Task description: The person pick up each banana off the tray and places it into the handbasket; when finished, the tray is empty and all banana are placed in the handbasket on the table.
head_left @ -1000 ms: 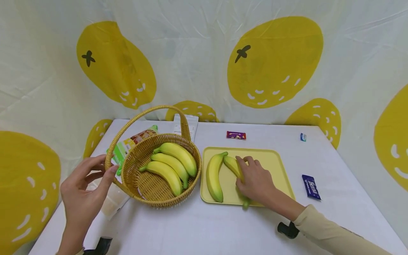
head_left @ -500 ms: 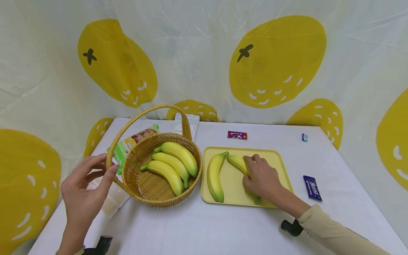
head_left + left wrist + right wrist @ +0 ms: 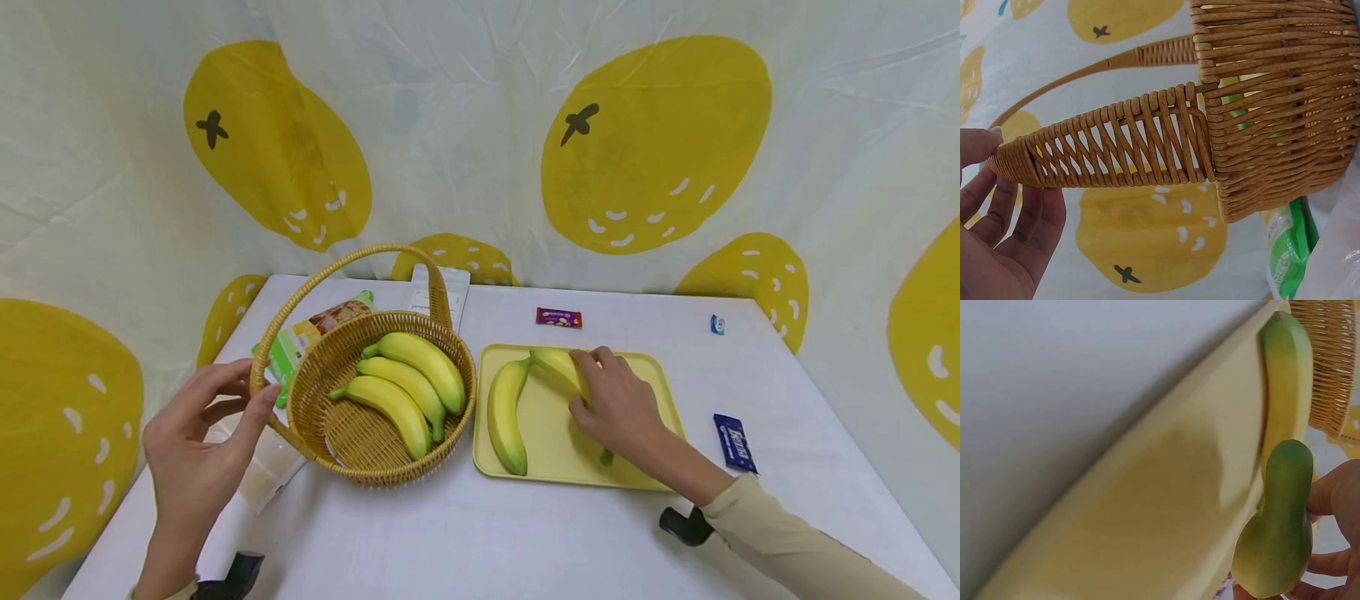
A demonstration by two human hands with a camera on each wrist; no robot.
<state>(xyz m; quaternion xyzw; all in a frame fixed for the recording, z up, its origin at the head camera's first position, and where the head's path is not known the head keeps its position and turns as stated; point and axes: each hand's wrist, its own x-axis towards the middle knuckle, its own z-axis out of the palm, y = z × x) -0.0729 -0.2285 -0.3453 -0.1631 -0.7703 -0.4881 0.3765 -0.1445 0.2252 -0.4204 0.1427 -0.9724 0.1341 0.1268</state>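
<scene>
My left hand (image 3: 202, 437) pinches the handle (image 3: 1110, 147) of a woven basket (image 3: 375, 471) between thumb and fingers. Inside the basket lie three yellow bananas (image 3: 393, 412) with green tips. Over the pale yellow tray (image 3: 555, 467), my right hand (image 3: 618, 404) grips a banana (image 3: 1275, 531), fingers on one side and thumb on the other; much of it is hidden by the hand in the head view. A shadow falls on the tray beneath it in the right wrist view. Another banana (image 3: 507, 421) lies along the tray's left side.
Behind the basket are a green snack bag (image 3: 288, 354) and a white packet (image 3: 455, 292). A clear pouch (image 3: 270, 471) lies left of it. A purple bar (image 3: 558, 317), a small blue-white packet (image 3: 717, 324) and a dark blue bar (image 3: 735, 442) lie around the tray.
My right hand has shifted right and slightly away from me with the banana, whose near tip has drawn back over the tray. The left hand keeps its hold on the handle.
</scene>
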